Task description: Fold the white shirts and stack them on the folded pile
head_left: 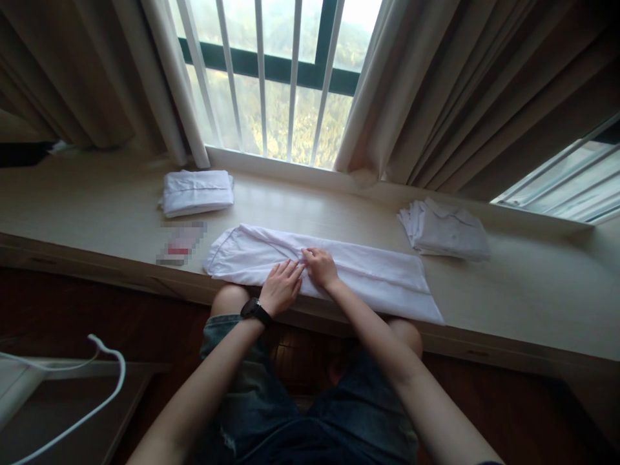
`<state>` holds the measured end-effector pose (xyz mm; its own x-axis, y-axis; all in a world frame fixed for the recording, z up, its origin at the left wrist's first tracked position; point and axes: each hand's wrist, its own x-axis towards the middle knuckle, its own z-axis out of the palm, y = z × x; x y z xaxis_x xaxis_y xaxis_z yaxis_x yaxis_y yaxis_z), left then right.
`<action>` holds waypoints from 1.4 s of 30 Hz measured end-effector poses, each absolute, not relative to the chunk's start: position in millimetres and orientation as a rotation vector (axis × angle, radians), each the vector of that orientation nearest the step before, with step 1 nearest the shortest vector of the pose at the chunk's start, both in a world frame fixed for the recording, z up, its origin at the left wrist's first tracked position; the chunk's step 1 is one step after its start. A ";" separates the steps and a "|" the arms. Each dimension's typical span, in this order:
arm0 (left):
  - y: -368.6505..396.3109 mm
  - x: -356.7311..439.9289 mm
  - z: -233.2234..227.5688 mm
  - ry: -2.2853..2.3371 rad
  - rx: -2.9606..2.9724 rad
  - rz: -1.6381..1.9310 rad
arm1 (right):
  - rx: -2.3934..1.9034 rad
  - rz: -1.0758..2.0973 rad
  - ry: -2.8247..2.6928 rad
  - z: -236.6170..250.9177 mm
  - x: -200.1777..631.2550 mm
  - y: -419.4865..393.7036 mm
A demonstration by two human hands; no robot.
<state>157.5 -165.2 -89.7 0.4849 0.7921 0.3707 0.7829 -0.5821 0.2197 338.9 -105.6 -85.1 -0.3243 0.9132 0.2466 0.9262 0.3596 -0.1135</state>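
A white shirt [387, 272] lies lengthwise in a long, narrow fold on the pale window ledge, its near side reaching the front edge. My left hand [282, 286], with a black watch at the wrist, rests on the middle of the cloth, fingers stretched out and flat. Right beside it, my right hand [320, 266] has its fingers bent and pinching the fabric near the middle. The fingertips of both hands almost meet. Creases run through the cloth left of my hands.
A folded white cloth bundle [197, 193] sits at the back left of the ledge [533, 294]. Another folded white shirt [448, 229] with buttons is at the right. A blurred-out flat item [183, 243] lies at the left. A white hanger [119, 374] shows lower left. Curtains flank the barred window.
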 end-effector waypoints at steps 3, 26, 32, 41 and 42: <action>-161.5 165.0 -105.9 1.460 2.651 0.696 | -1.629 0.009 -2.510 -75.8 337.0 -96.9; -164.0 152.9 -85.5 1.141 2.745 0.727 | -1.547 0.166 -2.488 -46.0 394.6 -150.5; -181.8 130.0 -91.1 1.120 2.818 0.646 | -1.396 0.309 -2.484 -47.7 406.5 -186.9; -170.3 134.0 -81.9 1.243 2.638 0.674 | -1.402 0.382 -2.303 -55.4 419.8 -182.1; -167.1 134.9 -79.3 1.272 2.590 0.660 | -1.403 0.418 -2.253 -52.9 419.2 -177.7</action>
